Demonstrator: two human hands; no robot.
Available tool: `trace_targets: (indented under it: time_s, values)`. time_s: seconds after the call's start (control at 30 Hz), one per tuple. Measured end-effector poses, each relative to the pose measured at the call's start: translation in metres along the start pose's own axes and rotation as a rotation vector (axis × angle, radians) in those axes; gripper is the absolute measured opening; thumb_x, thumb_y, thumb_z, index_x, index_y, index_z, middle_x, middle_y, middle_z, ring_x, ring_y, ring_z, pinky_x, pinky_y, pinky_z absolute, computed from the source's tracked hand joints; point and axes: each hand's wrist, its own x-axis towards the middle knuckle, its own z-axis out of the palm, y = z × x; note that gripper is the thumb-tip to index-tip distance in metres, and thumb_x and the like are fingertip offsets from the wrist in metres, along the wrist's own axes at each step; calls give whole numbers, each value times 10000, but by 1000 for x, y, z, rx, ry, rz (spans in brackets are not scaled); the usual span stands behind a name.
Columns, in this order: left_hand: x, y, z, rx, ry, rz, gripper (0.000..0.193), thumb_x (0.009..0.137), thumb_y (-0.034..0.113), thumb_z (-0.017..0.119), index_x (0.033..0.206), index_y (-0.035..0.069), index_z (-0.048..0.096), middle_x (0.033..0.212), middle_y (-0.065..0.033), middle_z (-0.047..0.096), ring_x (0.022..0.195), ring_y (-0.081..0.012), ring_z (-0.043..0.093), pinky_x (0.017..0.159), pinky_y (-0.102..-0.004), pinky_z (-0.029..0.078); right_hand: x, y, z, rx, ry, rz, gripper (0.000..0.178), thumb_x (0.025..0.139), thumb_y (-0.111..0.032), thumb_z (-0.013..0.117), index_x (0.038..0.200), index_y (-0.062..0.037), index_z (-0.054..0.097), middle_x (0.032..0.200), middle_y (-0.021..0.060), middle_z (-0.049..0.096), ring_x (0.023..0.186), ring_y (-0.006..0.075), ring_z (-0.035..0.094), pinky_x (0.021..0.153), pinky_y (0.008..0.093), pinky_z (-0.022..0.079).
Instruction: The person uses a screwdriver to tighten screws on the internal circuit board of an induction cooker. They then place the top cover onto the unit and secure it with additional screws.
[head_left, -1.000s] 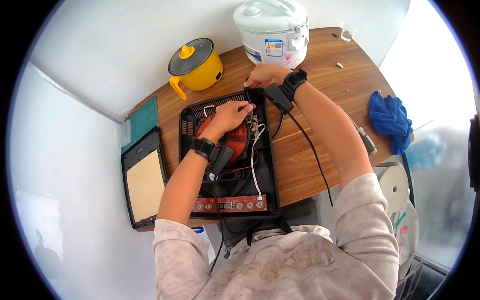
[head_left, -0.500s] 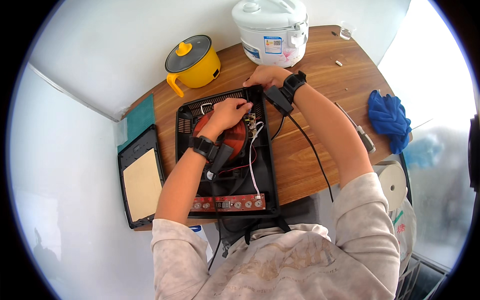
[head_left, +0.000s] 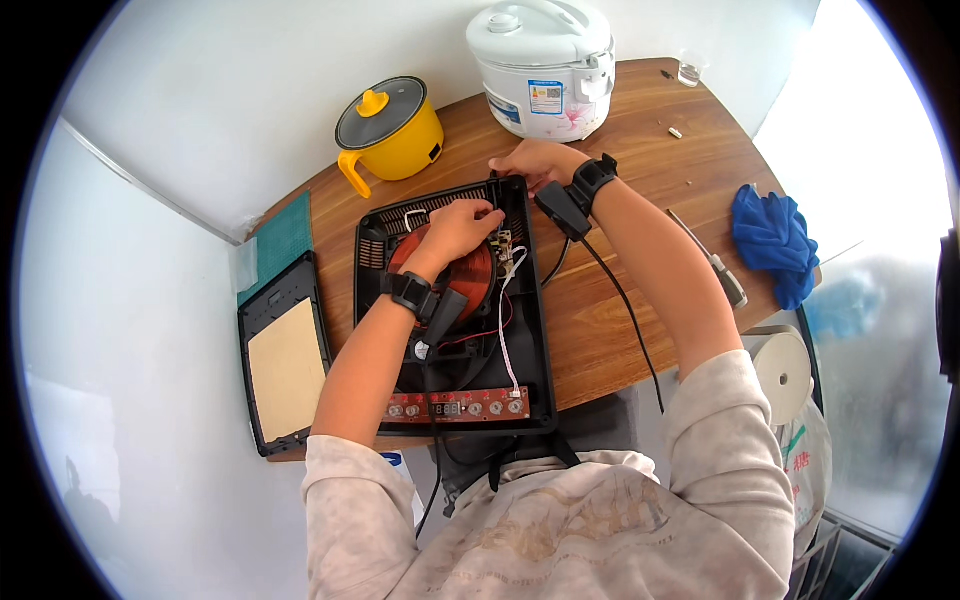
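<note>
An opened induction cooker with a black housing (head_left: 538, 370) lies in front of me. Inside it are a round copper coil (head_left: 472, 287), a green circuit board (head_left: 506, 243) and a red control board (head_left: 480, 404) with a small display. Across the coil reaches my left hand (head_left: 462, 228), its fingers pinched together at the far end of the circuit board; what they hold is hidden. At the housing's far right corner is my right hand (head_left: 535, 162), fingers closed there around something I cannot make out. White wires (head_left: 502, 320) join the two boards.
A black cover panel (head_left: 322, 335) leans at the left by a green mat (head_left: 285, 235). Behind stand a yellow pot (head_left: 402, 140) and a white rice cooker (head_left: 545, 95). To the right lie a blue cloth (head_left: 775, 240), a grey-handled tool (head_left: 730, 282) and, farther back, a clear cup (head_left: 690, 70).
The whole view has shifted slightly. Both hands remain at nearly the same spots on the cooker, the right one turned a little at the corner.
</note>
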Motion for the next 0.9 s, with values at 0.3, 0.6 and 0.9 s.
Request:
trace_targets:
  time_s: [0.3,0.6,0.9]
  values:
    - [5,-3,0,-55,-26,17,330,984,342,699,1055,24,754,860,-129,727,800,-234,676,786,-347,531,20,-3,0,-212,84,-7,383,901,-353,813,788,2,724,720,33,654,601,163,594,541,327,505]
    - [-27,-21,-24,-134,232,248,290,985,277,701,1113,21,744,1017,-161,767,949,-327,730,850,-386,558,8,-6,14,-584,175,-66,580,960,-520,687,831,43,741,719,168,725,611,292,729,594,433,576]
    - [-244,-117,-110,108,425,-17,222,980,220,677,1122,51,703,1044,-158,744,983,-367,703,861,-425,554,-28,-7,11,-825,253,-289,407,943,-422,677,1051,-43,779,1014,196,771,1023,369,731,920,457,558]
